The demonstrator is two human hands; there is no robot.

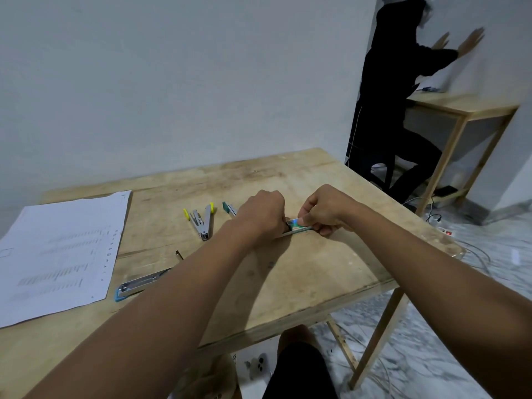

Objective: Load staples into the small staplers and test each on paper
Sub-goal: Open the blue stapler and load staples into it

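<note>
Head view has both hands meeting over the middle of the wooden table (316, 283), closed on a small flat staple box (298, 226). That is my reading of its green-and-blue label and pale edge. The right hand (325, 210) pinches one end between thumb and curled fingers and holds the box low over the tabletop, probably to steady it. The left hand (264, 214) is curled at the other end with its fingertips on the box, likely to slide it open or draw out a strip; whether it is open yet I cannot tell.

The staplers appear laid out ready for loading. A yellow stapler (201, 221) is splayed in a V just left of the left hand, and a teal stapler (229, 208) is mostly hidden behind that hand. A blue stapler (138, 285) lies opened flat, metal channel up, touching the edge of the printed paper sheet (57, 254). The sheet sits well apart from the hands — presumably kept for the test.
</note>
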